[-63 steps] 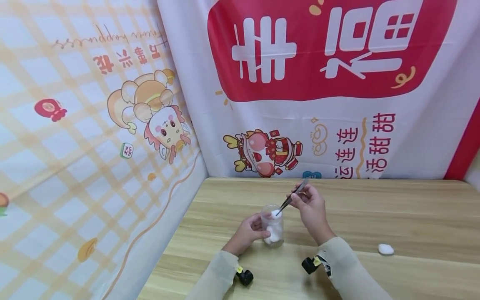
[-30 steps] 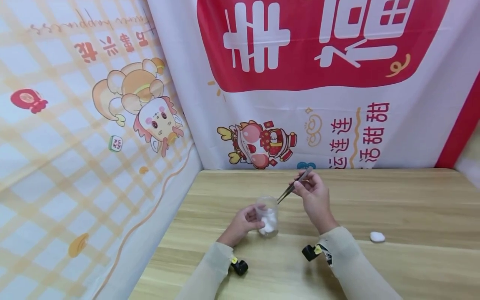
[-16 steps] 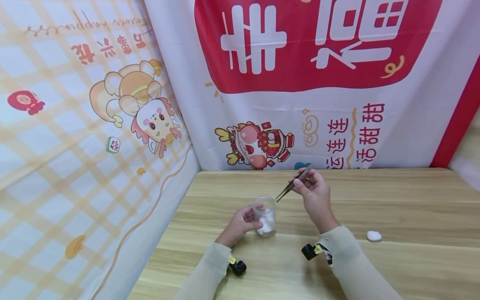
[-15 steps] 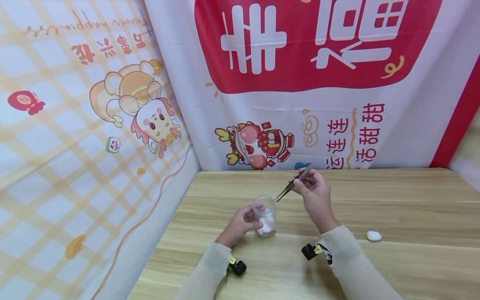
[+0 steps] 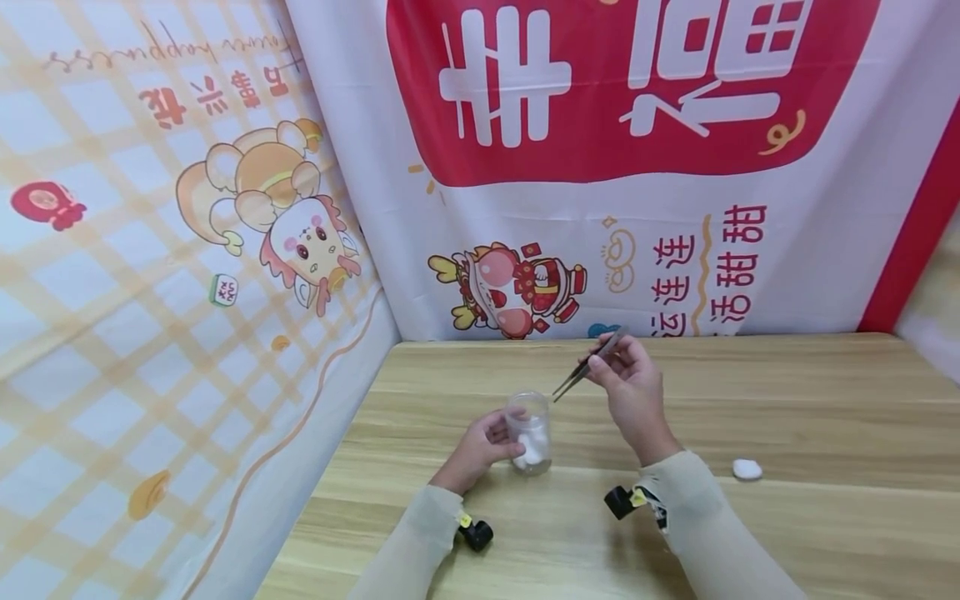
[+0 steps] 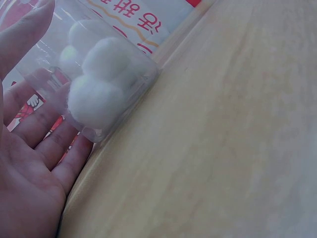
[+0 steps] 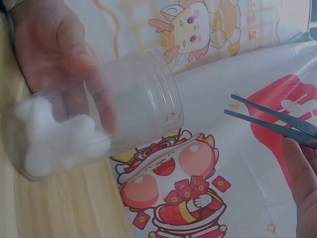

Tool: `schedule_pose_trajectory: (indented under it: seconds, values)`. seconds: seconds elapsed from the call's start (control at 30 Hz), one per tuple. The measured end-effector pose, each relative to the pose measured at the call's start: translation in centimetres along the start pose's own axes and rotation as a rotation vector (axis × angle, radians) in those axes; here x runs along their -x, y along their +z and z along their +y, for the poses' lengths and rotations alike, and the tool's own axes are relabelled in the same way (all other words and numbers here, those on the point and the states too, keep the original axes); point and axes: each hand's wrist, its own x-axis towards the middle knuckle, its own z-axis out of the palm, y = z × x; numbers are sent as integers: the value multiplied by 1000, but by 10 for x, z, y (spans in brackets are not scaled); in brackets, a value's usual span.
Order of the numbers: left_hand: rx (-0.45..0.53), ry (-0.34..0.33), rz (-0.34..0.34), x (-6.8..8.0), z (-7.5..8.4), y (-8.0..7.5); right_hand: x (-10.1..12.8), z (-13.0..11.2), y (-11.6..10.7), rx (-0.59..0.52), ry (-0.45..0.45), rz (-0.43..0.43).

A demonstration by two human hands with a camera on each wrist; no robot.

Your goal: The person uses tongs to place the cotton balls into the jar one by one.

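My left hand (image 5: 478, 450) holds a clear plastic jar (image 5: 536, 407) upright on the table, thumb on the near side and fingers round the far side. Several white cotton balls (image 6: 96, 99) lie at the jar's bottom; its mouth has no lid. Above and right of the rim, my right hand (image 5: 633, 396) pinches metal tweezers (image 5: 577, 375) that slant down toward the jar. In the right wrist view the tweezer tips stand slightly apart, with nothing between them, just beyond the jar's threaded mouth (image 7: 163, 89).
A single white cotton piece (image 5: 747, 470) lies on the wooden table (image 5: 840, 417) to the right of my right forearm. A printed cloth (image 5: 675, 192) hangs behind the table, and a checked one (image 5: 112, 333) covers the left side. Small black cameras (image 5: 477, 535) are strapped at both wrists.
About two seconds ago the tweezers held a cotton ball in the jar's mouth. That ball has been let go into the jar, and the tweezers have moved up out of it. The head view has shifted slightly.
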Motion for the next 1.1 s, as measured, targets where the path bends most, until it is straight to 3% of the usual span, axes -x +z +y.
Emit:
schedule_pose_trajectory:
  seconds: [0.27, 0.63, 1.1]
  values:
    - [-8, 4, -12, 2, -1, 5, 4, 1, -11, 37, 1, 2]
    - [-49, 21, -2, 2, 4, 4, 1, -3, -23, 57, -92, -35]
    - [-20, 19, 4, 2, 7, 3, 1, -8, -33, 160, -40, -48]
